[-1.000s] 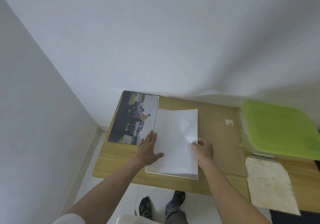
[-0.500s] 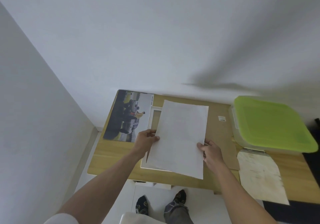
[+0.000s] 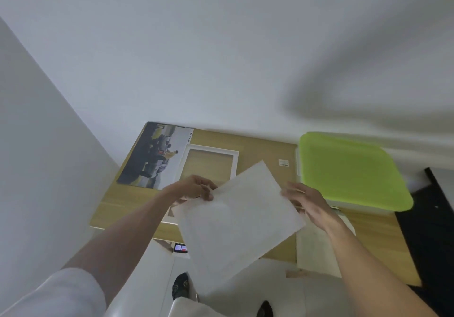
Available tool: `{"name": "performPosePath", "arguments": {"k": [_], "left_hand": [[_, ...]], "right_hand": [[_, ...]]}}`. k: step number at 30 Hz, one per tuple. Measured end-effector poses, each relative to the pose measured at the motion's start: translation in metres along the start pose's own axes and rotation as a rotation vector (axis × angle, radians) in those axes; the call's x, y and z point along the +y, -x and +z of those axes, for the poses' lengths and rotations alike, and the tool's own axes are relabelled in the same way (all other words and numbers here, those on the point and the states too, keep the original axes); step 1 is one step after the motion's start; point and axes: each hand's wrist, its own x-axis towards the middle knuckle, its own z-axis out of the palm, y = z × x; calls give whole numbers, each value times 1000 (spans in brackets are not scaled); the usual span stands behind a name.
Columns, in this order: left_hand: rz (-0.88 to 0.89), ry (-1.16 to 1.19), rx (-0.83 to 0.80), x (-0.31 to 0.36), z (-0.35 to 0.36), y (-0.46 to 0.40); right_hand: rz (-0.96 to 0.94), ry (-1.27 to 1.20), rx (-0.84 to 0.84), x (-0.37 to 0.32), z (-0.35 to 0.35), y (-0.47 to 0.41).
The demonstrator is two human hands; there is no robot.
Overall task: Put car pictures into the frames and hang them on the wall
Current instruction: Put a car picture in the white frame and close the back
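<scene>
A white sheet (image 3: 239,221), blank side up, hangs tilted above the wooden table (image 3: 113,208). My left hand (image 3: 196,189) pinches its left corner. My right hand (image 3: 305,202) is at the sheet's right edge with fingers spread; whether it grips the paper I cannot tell. Beneath, a white picture frame (image 3: 211,149) lies flat on the table, its near part hidden by the sheet. A car picture (image 3: 157,157) lies flat at the table's far left corner, beside the frame.
A clear box with a green lid (image 3: 348,169) stands at the right. A brown backing board (image 3: 265,154) lies under the frame, and a pale sheet (image 3: 317,250) lies at the near right edge. White walls (image 3: 221,46) meet behind and left of the table.
The white sheet was lifted off the frame and turned clockwise, toward me. The frame's opening now shows. My left hand went from flat on the paper to pinching it.
</scene>
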Motion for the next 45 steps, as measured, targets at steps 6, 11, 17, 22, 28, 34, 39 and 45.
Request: {"name": "performPosePath", "arguments": {"k": [6,11,17,22,28,34,39,45], "left_hand": [[-23,-86,-54,43,91,-10],[-83,-148,-33,55,140,-20],[-38,136,201,68,215,-52],[60,195,319,83,275,-88],[200,-285,521,83,315,-109],[528,-1001,289,34,347,-90],[447,-1104,187,26,360,-84],[410,-1109,184,34,362,-84]], "right_hand": [[-1,120,-86,33,-76,20],[136,-24,43,80,-152,34],[240,-73,204,130,-227,50],[253,-67,300,147,-257,55],[215,144,439,151,-271,49],[-33,970,573,165,-250,42],[-47,1156,365,174,-238,36],[-74,1167,352,170,-244,30]]}}
